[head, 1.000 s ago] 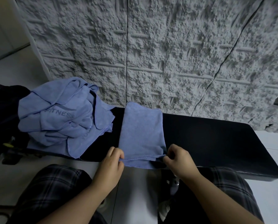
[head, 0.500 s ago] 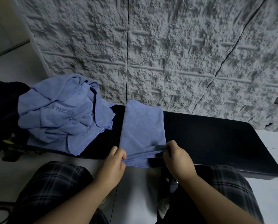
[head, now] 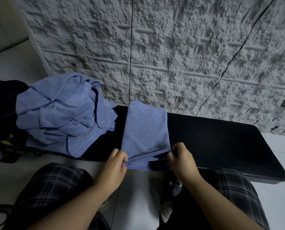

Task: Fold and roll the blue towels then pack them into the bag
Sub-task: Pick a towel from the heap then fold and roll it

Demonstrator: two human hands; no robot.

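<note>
A folded blue towel (head: 144,128) lies as a long strip across the black padded bench (head: 221,143), running away from me. My left hand (head: 114,163) pinches its near left corner. My right hand (head: 181,157) pinches the near right corner. Between them the near edge is lifted off the bench and turned a little toward the far end, with a lower layer showing beneath it. A loose heap of blue towels (head: 60,113), one printed FITNESS, sits on the bench's left end. A dark bag (head: 2,107) lies partly hidden behind the heap.
A rough grey textured wall (head: 155,47) rises right behind the bench. My knees in plaid shorts (head: 49,188) are under the bench's near edge, over a pale floor (head: 136,188). The right half of the bench is bare.
Both hands have raised the towel's near edge and carried it slightly away from me, starting a turn-over. The heap of towels has not moved.
</note>
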